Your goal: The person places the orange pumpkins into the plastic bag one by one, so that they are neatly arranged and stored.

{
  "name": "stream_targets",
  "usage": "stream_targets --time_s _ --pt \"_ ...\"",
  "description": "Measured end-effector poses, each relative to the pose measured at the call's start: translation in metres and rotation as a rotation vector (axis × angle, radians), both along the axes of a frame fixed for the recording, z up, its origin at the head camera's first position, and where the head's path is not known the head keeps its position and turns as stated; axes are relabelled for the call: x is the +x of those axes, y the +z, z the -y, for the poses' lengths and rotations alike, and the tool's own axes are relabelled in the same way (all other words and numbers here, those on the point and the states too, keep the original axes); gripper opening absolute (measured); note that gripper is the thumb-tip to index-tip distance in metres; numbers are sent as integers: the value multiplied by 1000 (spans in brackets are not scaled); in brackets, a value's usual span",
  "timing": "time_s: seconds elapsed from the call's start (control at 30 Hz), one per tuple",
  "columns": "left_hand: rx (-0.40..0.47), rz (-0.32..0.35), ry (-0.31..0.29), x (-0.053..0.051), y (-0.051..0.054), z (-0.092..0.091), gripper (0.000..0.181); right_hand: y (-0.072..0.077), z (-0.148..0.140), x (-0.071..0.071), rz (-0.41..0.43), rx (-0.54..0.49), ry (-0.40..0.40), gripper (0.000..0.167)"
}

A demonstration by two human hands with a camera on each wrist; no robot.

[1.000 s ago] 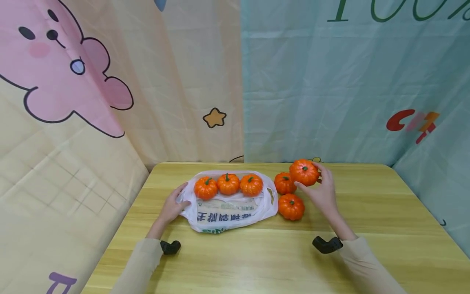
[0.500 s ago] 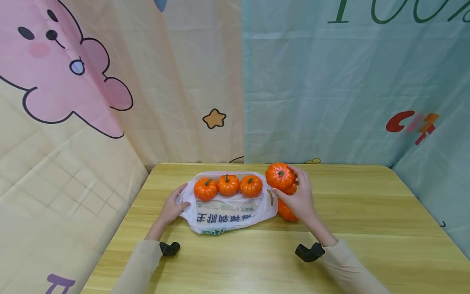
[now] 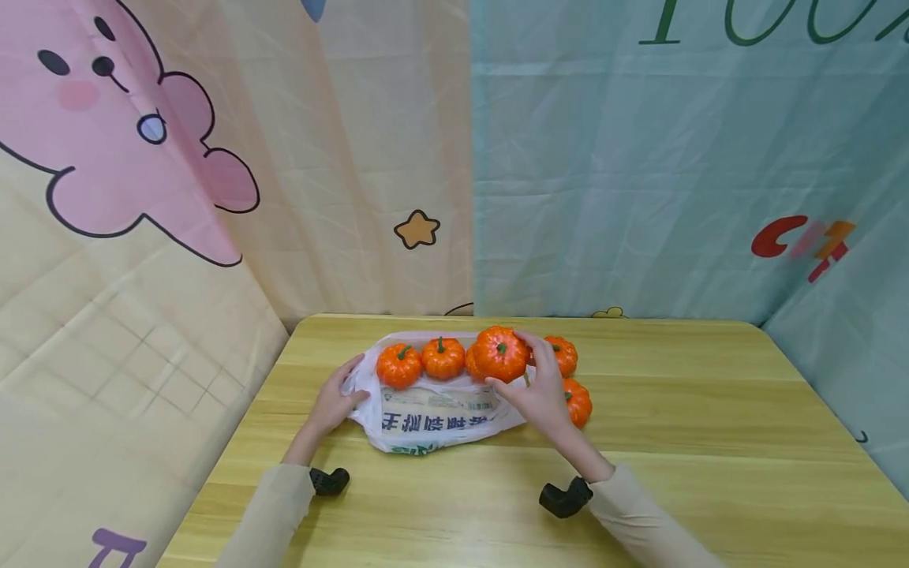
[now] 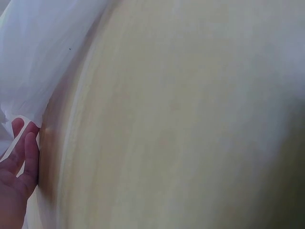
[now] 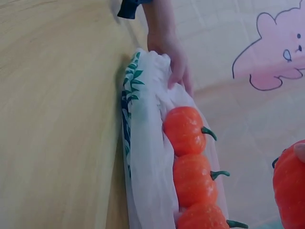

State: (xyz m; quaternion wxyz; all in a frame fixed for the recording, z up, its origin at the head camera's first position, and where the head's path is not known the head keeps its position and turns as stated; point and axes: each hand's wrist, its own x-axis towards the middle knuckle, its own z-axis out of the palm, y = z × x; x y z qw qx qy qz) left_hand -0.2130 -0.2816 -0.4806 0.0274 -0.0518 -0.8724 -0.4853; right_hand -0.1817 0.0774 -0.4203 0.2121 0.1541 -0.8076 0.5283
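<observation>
My left hand [image 3: 337,398] holds the left end of a white plastic bag [image 3: 436,436], its thumb over the rim. In the left wrist view, fingers of the left hand [image 4: 16,174] touch the bag [image 4: 47,43]. Three small orange pumpkins sit in a row in the bag's mouth, among them the left pumpkin [image 3: 399,366] and middle pumpkin [image 3: 443,358]; the third is mostly hidden. Above the bag's right end, my right hand [image 3: 537,393] grips another pumpkin [image 3: 501,353] between thumb and fingers. The right wrist view shows this held pumpkin [image 5: 289,186] apart from the row.
On the wooden table [image 3: 675,442], right of the bag, stand a rear pumpkin [image 3: 565,356] and a front pumpkin [image 3: 578,404], both partly behind the right hand. A printed curtain [image 3: 611,181] hangs along the table's back edge.
My right hand has carried its pumpkin leftward, from above the loose pumpkins to above the bag's right end. The left hand and the bag have stayed put.
</observation>
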Motion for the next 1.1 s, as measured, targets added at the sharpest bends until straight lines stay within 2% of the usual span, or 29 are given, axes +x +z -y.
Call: stream_targets --time_s 0.3,0.57,1.1 --pt "-11 7 5 1 -1 0 69 -15 33 4 -37 8 56 75" --pt "-16 16 14 1 -1 0 69 -26 58 1 90 -27 112 76" --pt "-15 7 16 0 1 1 70 -40 91 -3 212 2 186 74"
